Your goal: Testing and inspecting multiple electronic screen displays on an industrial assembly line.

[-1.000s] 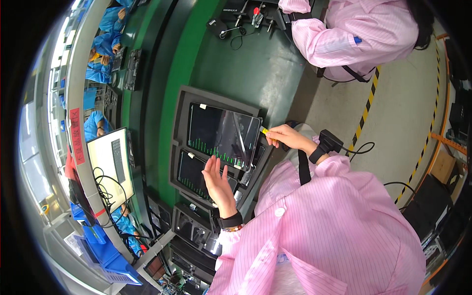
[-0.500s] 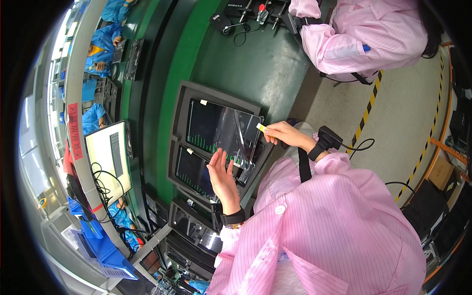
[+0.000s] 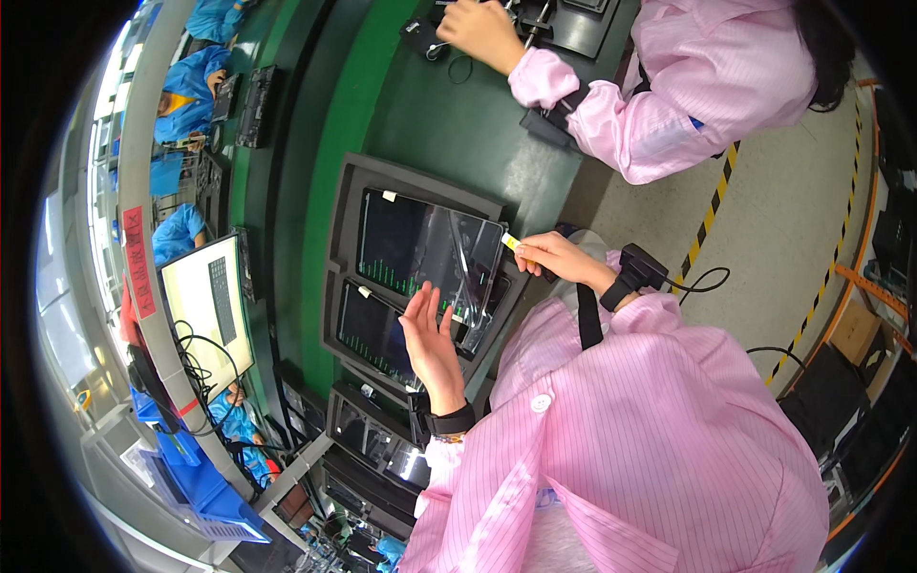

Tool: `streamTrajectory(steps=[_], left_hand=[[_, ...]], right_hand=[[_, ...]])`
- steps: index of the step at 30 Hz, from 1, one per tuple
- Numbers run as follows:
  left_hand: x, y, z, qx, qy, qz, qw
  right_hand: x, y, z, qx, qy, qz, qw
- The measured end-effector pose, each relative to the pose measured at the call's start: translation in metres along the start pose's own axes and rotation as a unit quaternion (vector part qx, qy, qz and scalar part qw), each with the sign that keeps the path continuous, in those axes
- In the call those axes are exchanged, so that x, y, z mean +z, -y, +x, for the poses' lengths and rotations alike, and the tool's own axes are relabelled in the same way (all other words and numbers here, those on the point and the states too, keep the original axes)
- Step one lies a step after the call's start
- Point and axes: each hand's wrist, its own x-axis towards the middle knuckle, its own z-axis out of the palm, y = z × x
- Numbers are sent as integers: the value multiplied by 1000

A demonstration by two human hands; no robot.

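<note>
My right hand [image 3: 554, 256] is closed in a pinch on a small yellow-and-white strip [image 3: 511, 242], at the near right corner of a dark display panel [image 3: 406, 239]. Clear, glossy film [image 3: 468, 253] lies wrinkled over that panel's right part; I cannot tell whether the strip is joined to it. Palm turned up and fingers apart, my left hand [image 3: 435, 349] hovers over the edge of a second dark panel [image 3: 374, 329] and holds nothing. Both panels sit in a dark grey foam tray [image 3: 339, 215], each with a pale tab at its upper corner.
Another tray with framed panels [image 3: 368, 435] stands to the lower left. A lit monitor [image 3: 205, 301] with cables is left of the bench [image 3: 430, 134]. A co-worker in a pink striped coat [image 3: 707, 86] reaches over fixtures at the far end. Striped tape [image 3: 702, 220] marks the floor.
The co-worker's arm has swung left over the bench, with a hand now showing by the fixtures. My right hand has shifted very slightly with the strip; my left hand has barely moved.
</note>
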Motion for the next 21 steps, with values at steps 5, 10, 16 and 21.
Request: streamTrajectory(steps=[5,10,16,21], left_hand=[[5,1,3,-2,11,2,1000],[33,13,22,148,84,396,902],[56,51,48,318,72,517,791],[57,57,50,317,64,507,799]], right_hand=[[-2,-7,5,3,40,-5,999],[-19,6,11,37,105,2,994],[-24,17,24,53,161,26,985],[-28,11,24,72,137,-22,988]])
